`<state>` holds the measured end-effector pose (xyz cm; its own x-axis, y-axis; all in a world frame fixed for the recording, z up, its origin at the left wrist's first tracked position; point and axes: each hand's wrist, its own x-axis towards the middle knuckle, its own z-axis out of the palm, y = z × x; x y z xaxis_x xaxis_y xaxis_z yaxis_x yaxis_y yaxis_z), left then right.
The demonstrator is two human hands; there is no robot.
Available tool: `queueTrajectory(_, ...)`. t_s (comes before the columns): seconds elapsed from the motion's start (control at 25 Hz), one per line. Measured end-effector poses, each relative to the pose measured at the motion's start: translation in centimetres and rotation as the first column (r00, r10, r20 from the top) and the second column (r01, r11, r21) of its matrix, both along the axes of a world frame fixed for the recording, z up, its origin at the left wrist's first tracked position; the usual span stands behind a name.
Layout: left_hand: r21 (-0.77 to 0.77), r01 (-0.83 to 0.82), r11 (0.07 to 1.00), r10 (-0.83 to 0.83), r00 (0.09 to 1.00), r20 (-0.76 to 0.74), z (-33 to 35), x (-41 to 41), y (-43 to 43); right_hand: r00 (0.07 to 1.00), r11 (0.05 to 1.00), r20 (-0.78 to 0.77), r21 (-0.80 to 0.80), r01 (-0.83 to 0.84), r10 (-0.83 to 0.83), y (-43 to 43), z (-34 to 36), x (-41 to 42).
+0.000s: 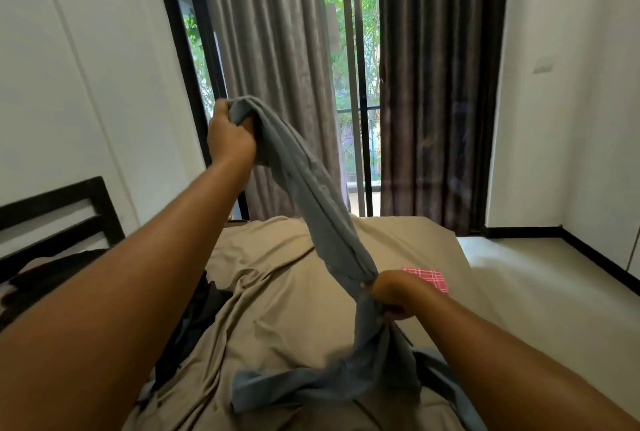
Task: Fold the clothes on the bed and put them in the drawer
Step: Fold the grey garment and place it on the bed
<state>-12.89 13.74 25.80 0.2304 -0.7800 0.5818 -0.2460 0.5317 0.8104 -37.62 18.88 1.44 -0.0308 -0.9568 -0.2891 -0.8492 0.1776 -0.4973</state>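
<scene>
We hold the grey garment (311, 188) stretched between 2 gripping fists. Its long axis slopes from the left hand (228, 134), raised high, down to the right hand (394, 295), lower and nearer us; below the right hand the loose tail rests on the bed (270, 285).

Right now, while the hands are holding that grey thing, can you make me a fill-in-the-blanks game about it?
1. The left hand holds the grey garment ____ than the right hand does.
2. The dark clothes lie on the bed under the ____ arm.
3. The red checked cloth lies on the bed just beyond the ____ hand.

Missing words: higher; left; right.
</scene>
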Motion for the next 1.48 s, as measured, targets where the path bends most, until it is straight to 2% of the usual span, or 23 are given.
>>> queueTrajectory(0.08, 0.041, 0.038, 0.998, -0.029, 0.976, -0.214, -0.2, 0.3, -1.7, 0.943, 0.992, 0.308, -0.038, -0.119, 0.124, -4.1, 1.1, -1.7)
queueTrajectory(0.12, -0.027, -0.008, 1.0, 0.0, 0.964, -0.265, 0.6, 0.5, -2.4, 0.91, 0.988, 0.409, -0.152, 0.001, 0.062, -5.2, 4.0, -1.3)
queueTrajectory(0.16, -0.146, -0.08, 0.986, 0.037, 0.96, -0.276, 2.3, 0.9, -3.1, 0.783, 0.95, 0.621, -0.223, 0.218, -0.034, -6.3, 8.6, -0.5)
queueTrajectory(0.2, -0.286, -0.124, 0.95, 0.035, 0.955, -0.295, 4.3, 1.5, -4.0, 0.618, 0.878, 0.785, -0.273, 0.392, -0.032, -7.7, 12.2, 0.2)
queueTrajectory(0.28, -0.513, -0.135, 0.848, -0.046, 0.945, -0.325, 8.7, 2.9, -5.7, 0.276, 0.797, 0.924, -0.371, 0.477, 0.264, -11.5, 20.9, 1.0)
queueTrajectory(0.32, -0.576, -0.121, 0.809, -0.087, 0.944, -0.32, 10.2, 3.2, -6.3, 0.108, 0.816, 0.931, -0.358, 0.454, 0.349, -13.6, 24.9, 1.4)
queueTrajectory(0.36, -0.64, -0.11, 0.761, -0.11, 0.949, -0.295, 11.3, 3.3, -6.9, 0.177, 0.785, 0.911, -0.411, 0.463, 0.372, -15.1, 27.4, 1.4)
queueTrajectory(0.4, -0.694, -0.106, 0.712, -0.102, 0.962, -0.252, 11.4, 2.9, -6.7, 0.456, 0.683, 0.807, -0.573, 0.453, 0.375, -17.3, 27.9, 0.8)
queueTrajectory(0.44, -0.732, -0.103, 0.673, -0.066, 0.978, -0.198, 10.6, 2.4, -6.9, 0.703, 0.646, 0.646, -0.678, 0.349, 0.298, -18.4, 27.5, 0.1)
queueTrajectory(0.48, -0.751, -0.106, 0.652, 0.004, 0.991, -0.137, 9.0, 1.8, -7.0, 0.881, 0.676, 0.442, -0.702, 0.224, 0.167, -19.5, 26.6, -0.6)
queueTrajectory(0.52, -0.761, -0.081, 0.644, 0.066, 0.997, -0.05, 6.6, 1.3, -6.9, 0.988, 0.735, 0.157, -0.671, 0.095, 0.016, -19.6, 24.6, -0.9)
queueTrajectory(0.6, -0.756, 0.04, 0.654, 0.214, 0.948, 0.236, -0.3, 0.7, -7.1, 0.965, 0.846, -0.229, -0.532, -0.018, -0.124, -17.8, 18.8, -0.7)
queueTrajectory(0.64, -0.729, 0.095, 0.678, 0.319, 0.856, 0.407, -4.6, 0.4, -7.0, 0.955, 0.869, -0.284, -0.489, -0.072, -0.081, -16.1, 16.0, -0.3)
queueTrajectory(0.72, -0.634, 0.146, 0.759, 0.449, 0.587, 0.673, -13.9, -0.1, -5.9, 0.974, 0.904, -0.165, -0.374, -0.207, 0.154, -11.6, 10.7, 1.1)
queueTrajectory(0.8, -0.398, 0.226, 0.889, 0.301, 0.367, 0.88, -22.4, -0.8, -3.5, 0.945, 0.914, 0.012, -0.259, -0.312, 0.326, -6.8, 5.5, 2.8)
queueTrajectory(0.92, -0.07, 0.236, 0.969, 0.04, 0.128, 0.991, -32.0, -1.8, 0.2, 0.927, 0.905, -0.027, -0.203, -0.373, 0.375, -1.4, -2.6, 5.8)
queueTrajectory(0.96, -0.002, 0.226, 0.974, -0.024, 0.11, 0.994, -34.3, -1.9, 1.5, 0.929, 0.906, -0.072, -0.208, -0.369, 0.362, 0.0, -5.0, 6.5)
queueTrajectory(1.0, 0.058, 0.201, 0.978, -0.086, 0.135, 0.987, -36.0, -1.8, 2.6, 0.934, 0.915, -0.108, -0.193, -0.355, 0.34, 0.9, -6.9, 6.9)
queueTrajectory(1.16, 0.161, 0.17, 0.972, -0.22, 0.42, 0.881, -39.3, -0.6, 6.3, 0.941, 0.936, -0.217, -0.184, -0.301, 0.26, 3.7, -11.1, 6.9)
queueTrajectory(1.2, 0.199, 0.149, 0.969, -0.246, 0.462, 0.852, -39.6, -0.3, 6.8, 0.96, 0.931, -0.16, -0.25, -0.265, 0.23, 4.3, -11.3, 6.6)
queueTrajectory(1.28, 0.206, 0.084, 0.975, -0.222, 0.44, 0.87, -40.0, 0.1, 7.2, 0.986, 0.908, 0.048, -0.399, -0.127, 0.16, 5.5, -11.5, 5.5)
queueTrajectory(1.4, 0.049, 0.016, 0.999, -0.052, 0.386, 0.921, -39.6, 0.5, 7.0, 0.97, 0.877, 0.219, -0.481, 0.013, 0.105, 7.1, -11.6, 3.5)
queueTrajectory(1.48, -0.002, 0.045, 0.999, -0.017, 0.414, 0.91, -38.8, 0.2, 6.9, 0.939, 0.866, 0.336, -0.489, 0.105, 0.076, 8.3, -11.1, 2.8)
